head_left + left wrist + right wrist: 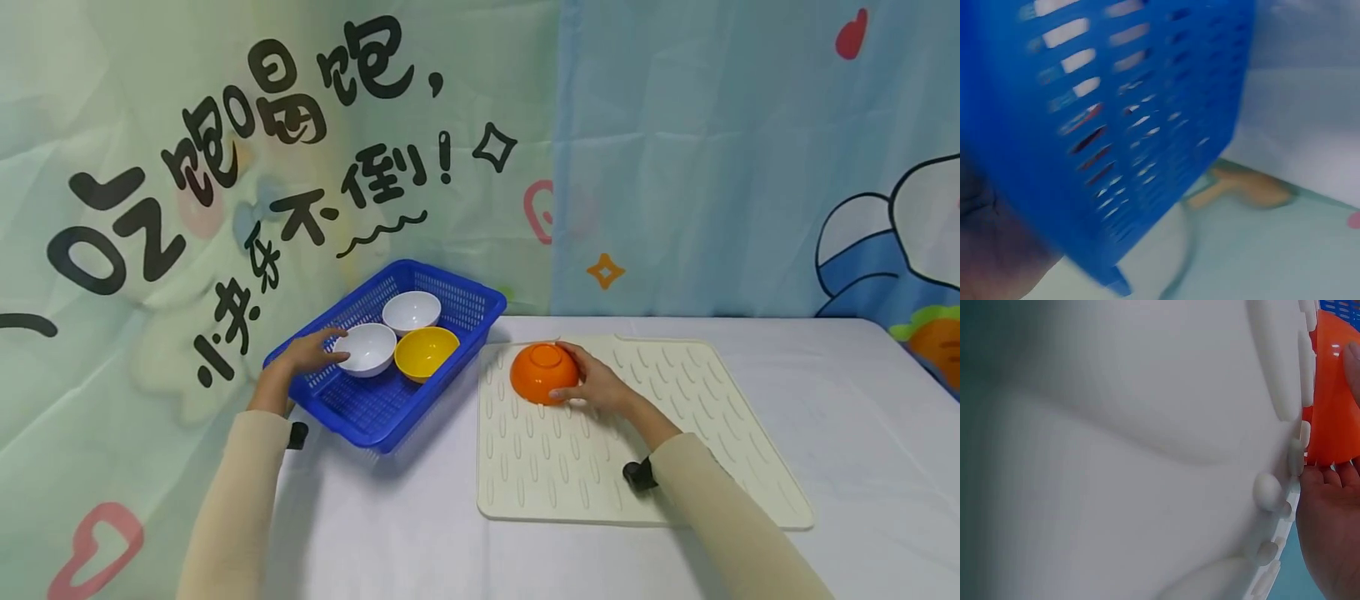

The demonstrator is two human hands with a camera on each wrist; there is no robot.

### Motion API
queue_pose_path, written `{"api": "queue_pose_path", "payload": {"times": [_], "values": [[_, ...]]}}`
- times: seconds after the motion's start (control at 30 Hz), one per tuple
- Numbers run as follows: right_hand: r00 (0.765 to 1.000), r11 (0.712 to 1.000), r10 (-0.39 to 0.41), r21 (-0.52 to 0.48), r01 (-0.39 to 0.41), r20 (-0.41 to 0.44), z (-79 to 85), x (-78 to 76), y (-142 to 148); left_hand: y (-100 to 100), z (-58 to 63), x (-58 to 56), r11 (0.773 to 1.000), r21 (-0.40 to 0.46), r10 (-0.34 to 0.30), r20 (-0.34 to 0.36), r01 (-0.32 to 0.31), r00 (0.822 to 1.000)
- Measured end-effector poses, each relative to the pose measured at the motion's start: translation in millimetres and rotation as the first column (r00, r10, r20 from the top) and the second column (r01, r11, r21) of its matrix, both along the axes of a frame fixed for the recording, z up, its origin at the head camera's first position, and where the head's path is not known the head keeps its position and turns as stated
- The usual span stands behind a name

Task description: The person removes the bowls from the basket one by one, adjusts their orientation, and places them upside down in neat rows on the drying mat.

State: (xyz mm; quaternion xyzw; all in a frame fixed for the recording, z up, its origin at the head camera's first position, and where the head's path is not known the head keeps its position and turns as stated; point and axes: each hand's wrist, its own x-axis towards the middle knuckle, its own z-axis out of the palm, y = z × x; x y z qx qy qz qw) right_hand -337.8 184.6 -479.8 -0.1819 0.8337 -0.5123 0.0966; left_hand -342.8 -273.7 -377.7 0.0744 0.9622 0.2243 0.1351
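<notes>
An orange bowl [542, 372] lies upside down on the cream ridged mat [547, 492], its foot ring facing up. My right hand [597, 381] holds it from the right, thumb on the near side and fingers round the back; the right wrist view also shows thumb and fingers on the orange bowl [1335, 394]. Over the left side of the blue basket [390, 433], my left hand [306, 353] reaches in with thumb and fingers apart, fingertips at the left rim of the nearer white bowl [365, 350]. In the left wrist view the basket wall [1147, 125] hides the fingers.
Another white bowl [411, 312] and a yellow bowl [427, 353] stand upright in the basket, close against the nearer white one. A white cloth [862, 433] covers the table. Printed curtains [675, 167] hang along the back and left.
</notes>
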Motion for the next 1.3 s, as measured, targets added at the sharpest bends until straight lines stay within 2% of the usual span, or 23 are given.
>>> {"api": "queue_pose_path", "payload": {"times": [0.13,0.27,0.4,0.43,0.53,0.63,0.67,0.8,0.9,1.1,1.2,1.3], "values": [[1.000,1.000,-0.002,-0.012,0.002,0.004,0.9,1.0,-1,0,-10.2,-6.7,0.998,0.029,0.045,0.077,-0.048,0.996],[1.000,1.000,0.000,-0.026,0.001,0.012,-1.2,1.1,-1,-1,-14.8,-11.3,0.983,0.152,0.076,0.169,-0.102,0.983],[1.000,0.999,-0.003,-0.033,0.004,0.016,-3.5,0.8,-1,-11,-30.2,-26.3,0.932,0.328,0.061,0.283,-0.156,0.957],[1.000,0.999,-0.003,-0.033,0.003,0.014,-3.9,0.6,-1,-21,-43.1,-36.9,0.907,0.395,0.020,0.306,-0.146,0.952],[1.000,1.000,0.005,-0.031,-0.005,0.004,-4.9,0.3,-2,-28,-54.5,-42.3,0.863,0.466,0.001,0.384,-0.195,0.924],[1.000,0.999,0.019,-0.035,-0.019,0.001,-5.8,0.9,-3,-23,-50.4,-32.8,0.846,0.472,0.019,0.438,-0.248,0.899],[1.000,0.999,0.020,-0.038,-0.020,0.004,-6.2,1.1,-4,-14,-40.2,-22.6,0.858,0.435,0.057,0.448,-0.273,0.892],[1.000,0.999,0.009,-0.044,-0.008,0.013,-6.5,2.5,-3,-6,-31.4,-12.2,0.858,0.431,0.062,0.455,-0.280,0.888],[1.000,0.999,0.007,-0.045,-0.007,0.011,-1.4,6.5,-3,-6,-30.3,-12.0,0.849,0.436,0.073,0.463,-0.299,0.883],[1.000,0.999,0.026,-0.045,-0.026,-0.003,24.0,22.6,-8,-4,-30.5,-14.7,0.842,0.438,0.087,0.466,-0.315,0.880],[0.999,0.999,0.035,-0.021,-0.036,-0.028,26.7,23.7,-7,-4,-29.8,-15.7,0.841,0.441,0.086,0.463,-0.313,0.882],[0.999,0.999,0.030,-0.021,-0.030,-0.016,27.8,23.7,-6,-2,-28.6,-16.4,0.840,0.445,0.085,0.460,-0.312,0.884]]}}
